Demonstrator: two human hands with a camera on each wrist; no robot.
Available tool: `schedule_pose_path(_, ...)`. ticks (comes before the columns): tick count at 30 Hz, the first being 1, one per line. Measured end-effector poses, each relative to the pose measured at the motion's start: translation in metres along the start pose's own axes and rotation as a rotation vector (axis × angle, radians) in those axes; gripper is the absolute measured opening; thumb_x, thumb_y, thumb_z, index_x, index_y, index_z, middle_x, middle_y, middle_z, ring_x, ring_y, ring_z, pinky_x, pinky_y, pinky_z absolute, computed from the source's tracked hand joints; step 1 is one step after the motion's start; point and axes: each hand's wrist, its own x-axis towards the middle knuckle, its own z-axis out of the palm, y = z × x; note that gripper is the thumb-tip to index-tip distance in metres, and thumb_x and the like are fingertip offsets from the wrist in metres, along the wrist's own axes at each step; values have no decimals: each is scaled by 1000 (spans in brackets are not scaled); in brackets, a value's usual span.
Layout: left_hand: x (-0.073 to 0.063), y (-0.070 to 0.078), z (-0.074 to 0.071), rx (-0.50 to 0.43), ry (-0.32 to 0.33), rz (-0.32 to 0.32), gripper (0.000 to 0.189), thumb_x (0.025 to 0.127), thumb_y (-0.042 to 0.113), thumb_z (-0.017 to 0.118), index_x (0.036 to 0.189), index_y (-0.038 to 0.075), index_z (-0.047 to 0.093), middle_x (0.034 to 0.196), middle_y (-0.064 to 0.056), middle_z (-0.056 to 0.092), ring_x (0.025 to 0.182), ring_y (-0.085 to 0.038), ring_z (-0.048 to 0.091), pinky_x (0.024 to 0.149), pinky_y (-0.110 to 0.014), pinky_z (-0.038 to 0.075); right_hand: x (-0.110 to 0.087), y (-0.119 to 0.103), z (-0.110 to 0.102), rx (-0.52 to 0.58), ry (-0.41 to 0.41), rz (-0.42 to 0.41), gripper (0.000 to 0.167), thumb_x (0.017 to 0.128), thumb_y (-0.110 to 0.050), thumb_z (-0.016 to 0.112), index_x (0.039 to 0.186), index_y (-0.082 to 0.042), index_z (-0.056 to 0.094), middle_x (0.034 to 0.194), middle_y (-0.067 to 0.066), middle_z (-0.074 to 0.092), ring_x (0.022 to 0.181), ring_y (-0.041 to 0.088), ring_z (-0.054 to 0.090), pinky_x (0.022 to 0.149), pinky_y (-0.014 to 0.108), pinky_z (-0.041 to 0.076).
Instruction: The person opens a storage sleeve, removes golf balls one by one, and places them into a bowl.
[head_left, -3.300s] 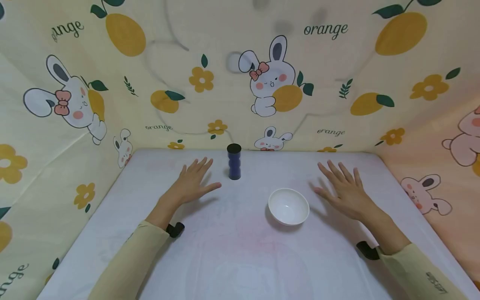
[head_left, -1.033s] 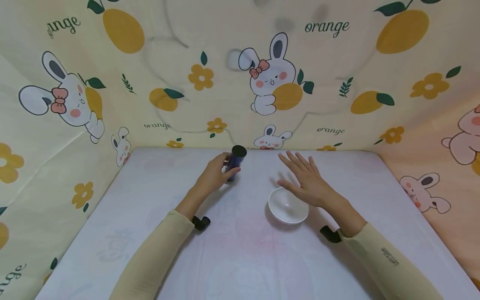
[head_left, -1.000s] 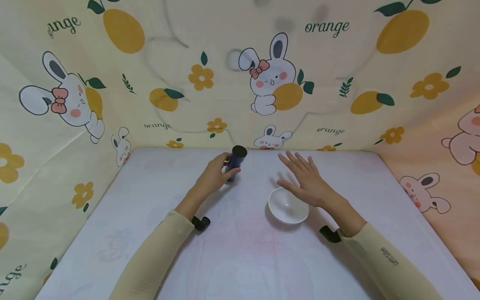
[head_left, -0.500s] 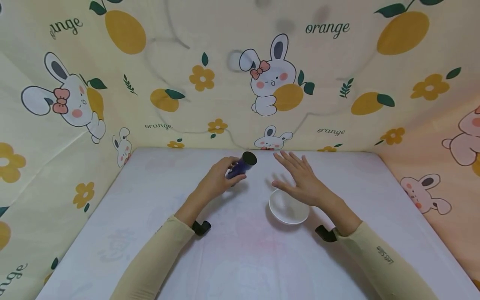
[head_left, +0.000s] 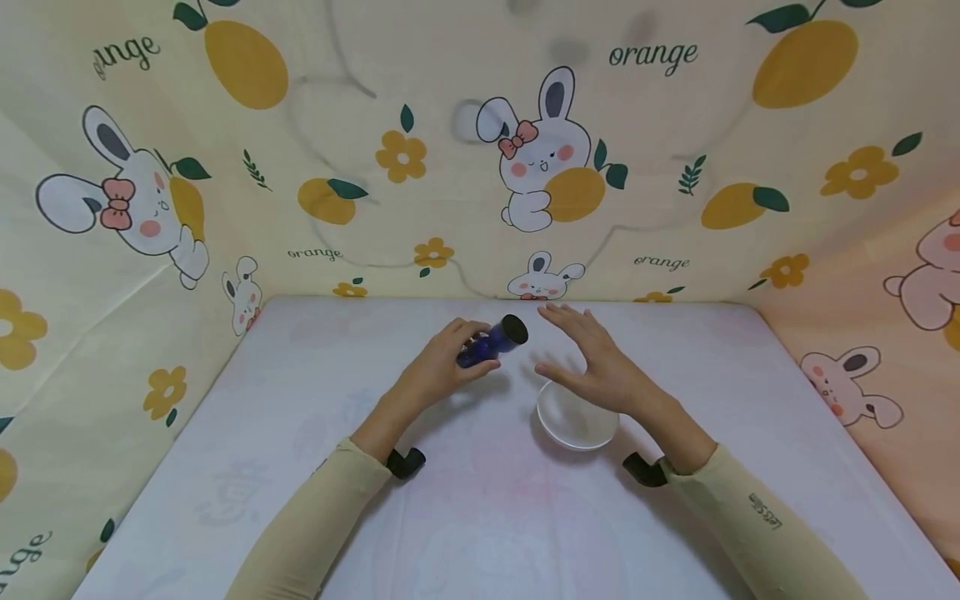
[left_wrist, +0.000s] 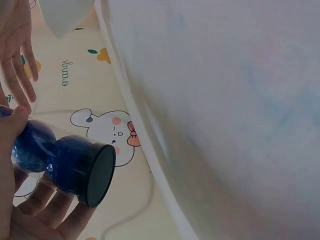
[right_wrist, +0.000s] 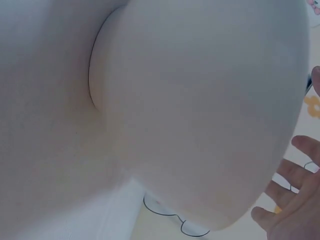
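My left hand [head_left: 438,367] grips a blue hourglass-shaped tube [head_left: 491,343] with a black end cap. Thumb and fingers wrap its sides; it is lifted over the table and leans far over, capped end up and to the right. In the left wrist view the tube [left_wrist: 70,162] shows rounded blue bulbs with a narrow waist. A white bowl [head_left: 573,425] stands right of centre. Above its far rim hovers my right hand [head_left: 600,367], fingers spread and holding nothing, facing the tube. Close up in the right wrist view, the bowl [right_wrist: 200,115] fills most of the picture.
A white cloth covers the table [head_left: 480,517]. Patterned curtain [head_left: 435,200] with rabbits and oranges hangs behind and along both sides. Black wrist mounts [head_left: 647,469] sit below both cuffs.
The left hand has taken hold of the upright tube, raised it and tipped it rightward. The right hand, fingers still spread, has moved left to above the bowl. The bowl has stayed put.
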Motion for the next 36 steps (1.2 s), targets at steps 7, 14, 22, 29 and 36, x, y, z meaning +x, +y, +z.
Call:
schedule_pose_path(7,-1,3,0,31,-12,8,59,98,41,81,146,12,61,134,-11,64,119,-28,65,105,-46,57,-1,-3,2,34,31,-41,79,99,-32,81,166,-18,41,169,8,43,159,35,33,131,60,18)
schedule_pose_path(14,1,5,-1,62,-59,26,59,99,39,81,146,10,61,142,-10,67,129,-28,65,111,-45,53,1,-7,6,69,62,-88,69,99,-24,82,159,-12,52,160,7,55,148,32,49,120,59,40)
schedule_pose_path(22,-2,8,-1,112,-81,42,59,98,44,80,146,14,62,142,-10,69,127,-28,65,109,-47,54,2,-12,8,89,56,-98,62,97,-17,84,153,-8,58,146,8,65,125,28,64,111,55,50)
schedule_pose_path(29,-3,9,-3,173,-104,65,61,98,47,79,148,17,62,143,-9,68,129,-28,64,109,-47,54,4,-13,9,109,57,-97,60,95,-10,84,150,-8,60,135,8,70,114,24,69,102,51,56)
schedule_pose_path(36,-3,11,-7,186,-132,47,61,98,50,78,150,23,61,141,-7,67,125,-27,63,107,-48,55,3,-12,10,149,55,-115,58,95,-8,83,148,-6,61,131,9,71,109,30,72,99,53,59)
